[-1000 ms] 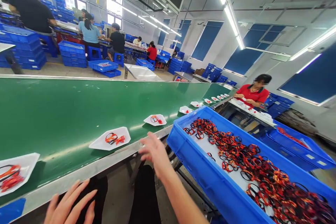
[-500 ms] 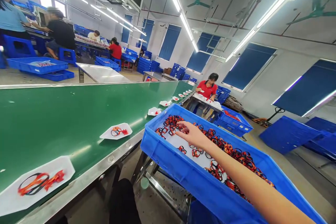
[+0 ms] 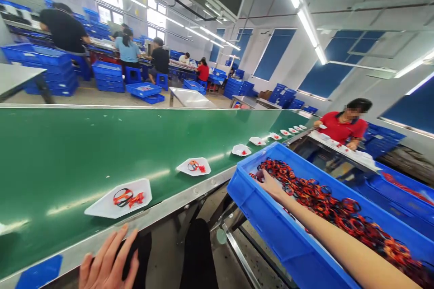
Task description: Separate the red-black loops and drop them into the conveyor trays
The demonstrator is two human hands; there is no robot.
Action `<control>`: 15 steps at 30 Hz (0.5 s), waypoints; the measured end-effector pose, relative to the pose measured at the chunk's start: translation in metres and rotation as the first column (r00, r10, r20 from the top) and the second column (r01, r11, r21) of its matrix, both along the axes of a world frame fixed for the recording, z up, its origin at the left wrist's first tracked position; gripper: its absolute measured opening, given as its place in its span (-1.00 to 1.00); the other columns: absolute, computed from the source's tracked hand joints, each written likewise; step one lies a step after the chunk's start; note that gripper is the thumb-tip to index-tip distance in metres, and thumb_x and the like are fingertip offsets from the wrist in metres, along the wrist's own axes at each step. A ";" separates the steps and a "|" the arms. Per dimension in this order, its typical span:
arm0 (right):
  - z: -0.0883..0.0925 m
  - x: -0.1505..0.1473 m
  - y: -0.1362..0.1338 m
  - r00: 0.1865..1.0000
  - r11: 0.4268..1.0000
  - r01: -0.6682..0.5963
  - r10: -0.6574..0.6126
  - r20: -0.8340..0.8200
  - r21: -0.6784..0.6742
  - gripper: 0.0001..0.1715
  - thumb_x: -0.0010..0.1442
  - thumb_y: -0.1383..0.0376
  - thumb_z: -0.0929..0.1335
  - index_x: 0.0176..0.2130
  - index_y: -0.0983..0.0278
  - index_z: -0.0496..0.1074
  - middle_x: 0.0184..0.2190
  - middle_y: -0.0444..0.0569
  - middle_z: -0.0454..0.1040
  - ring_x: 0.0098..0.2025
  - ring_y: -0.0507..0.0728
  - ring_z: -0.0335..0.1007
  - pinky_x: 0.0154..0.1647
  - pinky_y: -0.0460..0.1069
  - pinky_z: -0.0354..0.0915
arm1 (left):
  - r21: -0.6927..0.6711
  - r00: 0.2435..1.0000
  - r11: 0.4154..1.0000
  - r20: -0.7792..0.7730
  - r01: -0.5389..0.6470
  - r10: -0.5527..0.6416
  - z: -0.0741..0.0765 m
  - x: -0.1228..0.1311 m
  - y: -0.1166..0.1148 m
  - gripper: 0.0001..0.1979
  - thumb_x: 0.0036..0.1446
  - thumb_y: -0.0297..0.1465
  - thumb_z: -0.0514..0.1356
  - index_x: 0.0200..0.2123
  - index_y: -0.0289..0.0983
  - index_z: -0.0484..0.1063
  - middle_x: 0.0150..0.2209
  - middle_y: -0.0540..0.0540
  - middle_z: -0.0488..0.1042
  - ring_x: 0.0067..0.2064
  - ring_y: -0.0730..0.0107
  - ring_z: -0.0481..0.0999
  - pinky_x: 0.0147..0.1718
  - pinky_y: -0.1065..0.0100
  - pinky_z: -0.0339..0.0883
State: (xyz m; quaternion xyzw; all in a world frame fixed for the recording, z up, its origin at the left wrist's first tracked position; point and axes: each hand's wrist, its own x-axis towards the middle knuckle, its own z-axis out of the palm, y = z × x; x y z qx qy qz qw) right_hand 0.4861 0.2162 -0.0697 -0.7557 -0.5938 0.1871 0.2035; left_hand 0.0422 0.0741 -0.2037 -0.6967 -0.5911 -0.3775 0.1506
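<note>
My right hand (image 3: 271, 186) reaches into the left end of a blue tray (image 3: 264, 214). Its fingers are curled at a heap of red, orange and black bands (image 3: 315, 194); what they hold, if anything, is hidden. My left hand (image 3: 110, 259) is at the metal edge of the green conveyor belt (image 3: 88, 144), fingers spread and holding nothing. On the belt, the nearest white paper piece (image 3: 142, 187) carries an orange and black band with a red part. A similar white piece (image 3: 183, 165) lies beyond it, and several smaller ones follow in a row toward the far right.
A person in a red shirt (image 3: 339, 127) works at a small table on the right, beside more blue trays (image 3: 389, 198). Other people sit at a long bench beyond the belt. A blue patch (image 3: 39, 273) is on the belt's metal edge at bottom left.
The view has swung left. My left hand has come into view at the belt's edge. My right hand is now lower among the bands, nearer the tray's left end.
</note>
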 end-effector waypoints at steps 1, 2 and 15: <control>-0.001 0.002 -0.002 1.000 1.000 0.002 -0.002 -0.005 -0.002 -0.48 0.01 0.05 0.36 -0.11 0.30 0.34 -0.26 0.04 0.46 -0.18 0.23 0.39 -0.17 0.05 0.24 | 0.010 0.997 0.999 -0.062 -0.034 0.035 0.004 0.002 -0.001 -0.23 -0.05 -0.44 0.22 0.24 -0.09 0.03 0.15 -0.22 0.31 0.16 0.02 0.25 0.19 -0.04 -0.20; -0.002 0.004 -0.004 1.000 1.000 0.004 -0.004 -0.013 -0.007 -0.47 0.01 0.05 0.36 -0.08 0.28 0.32 -0.28 0.02 0.46 -0.20 0.22 0.40 -0.19 0.04 0.25 | 0.023 0.992 0.998 -0.113 -0.059 0.062 0.006 0.003 -0.001 -0.22 -0.05 -0.43 0.23 0.25 -0.10 0.01 0.12 -0.23 0.35 0.12 0.02 0.30 0.17 -0.04 -0.16; 0.010 0.000 0.012 0.972 0.974 -0.051 -0.002 -0.234 -0.220 -0.51 0.00 0.09 0.38 -0.10 0.26 0.32 -0.44 -0.05 0.50 -0.57 0.04 0.35 -0.66 -0.13 0.18 | 0.046 0.981 0.996 -0.174 -0.075 0.082 0.007 0.003 -0.003 -0.21 -0.04 -0.43 0.22 0.26 -0.13 -0.02 0.08 -0.24 0.40 0.06 0.01 0.38 0.17 -0.04 -0.12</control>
